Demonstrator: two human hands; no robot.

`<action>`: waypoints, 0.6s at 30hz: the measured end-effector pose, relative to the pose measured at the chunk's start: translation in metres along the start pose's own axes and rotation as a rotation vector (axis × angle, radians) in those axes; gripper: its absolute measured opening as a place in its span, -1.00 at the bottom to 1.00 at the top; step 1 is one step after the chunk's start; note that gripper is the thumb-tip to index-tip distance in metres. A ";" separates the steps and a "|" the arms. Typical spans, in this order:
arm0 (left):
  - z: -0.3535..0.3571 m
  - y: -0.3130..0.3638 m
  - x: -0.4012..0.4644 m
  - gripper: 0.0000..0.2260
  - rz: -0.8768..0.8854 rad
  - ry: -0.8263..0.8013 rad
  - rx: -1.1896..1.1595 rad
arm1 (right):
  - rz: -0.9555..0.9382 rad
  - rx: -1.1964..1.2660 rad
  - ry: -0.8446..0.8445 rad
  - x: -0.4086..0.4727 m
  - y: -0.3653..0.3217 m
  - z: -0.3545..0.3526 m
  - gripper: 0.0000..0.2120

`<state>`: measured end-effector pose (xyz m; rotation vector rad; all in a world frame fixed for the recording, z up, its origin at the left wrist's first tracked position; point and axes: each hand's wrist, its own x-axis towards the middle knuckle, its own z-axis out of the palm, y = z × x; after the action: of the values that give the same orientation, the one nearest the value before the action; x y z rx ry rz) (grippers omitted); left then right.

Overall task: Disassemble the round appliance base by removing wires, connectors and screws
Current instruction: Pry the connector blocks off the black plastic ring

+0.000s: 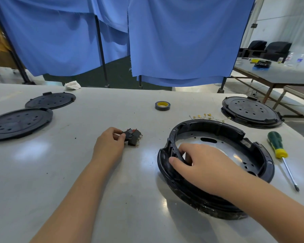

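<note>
The base [216, 165], a black ring with a shiny metal floor, lay on the white worktop [77, 172] right of centre, its near-left edge tipped up a little. The right hand [198, 163] reached over that near-left rim, thumb on the outside and fingers curled inside the wall, gripping it. The left hand [109, 144] rested on the worktop to the left of the base, well apart from it, and pinched a small black switch block [132, 137] between thumb and fingers; the block showed a red spot on top and brass pins on its right side, and it touched the worktop.

Just behind the base lay a loose bunch of thin wires [207, 117] with brass terminals. A second base [251, 112] sat at the far right, its closed bottom facing up. A screwdriver [279, 153] with a green and yellow handle lay right of the held base, tip pointing toward the near edge. A roll of tape [162, 105] stood flat near the middle of the far side. Two black round covers [33, 113] lay at the left, one slightly overlapping the other, and a crumpled white rag [73, 85] sat at the far edge. Blue curtains [165, 41] hung behind the worktop.
</note>
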<state>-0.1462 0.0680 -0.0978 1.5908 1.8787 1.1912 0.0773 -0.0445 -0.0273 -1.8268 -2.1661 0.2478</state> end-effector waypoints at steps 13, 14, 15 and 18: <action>0.010 0.018 -0.014 -0.87 0.257 0.072 0.025 | -0.126 -0.448 0.212 -0.030 -0.008 0.017 -0.71; 0.011 0.023 -0.020 -0.88 0.309 0.036 -0.020 | -0.111 -0.482 0.222 -0.029 -0.010 0.017 -0.71; 0.012 0.028 -0.027 -0.88 0.344 -0.009 -0.066 | -0.103 -0.493 0.224 -0.029 -0.013 0.015 -0.69; 0.018 0.037 -0.042 -0.87 0.335 -0.172 -0.221 | -0.099 -0.463 0.269 -0.024 -0.018 0.005 -0.57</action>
<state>-0.0991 0.0338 -0.0866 1.8607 1.3589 1.2965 0.0622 -0.0715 -0.0290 -1.8319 -2.2337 -0.5337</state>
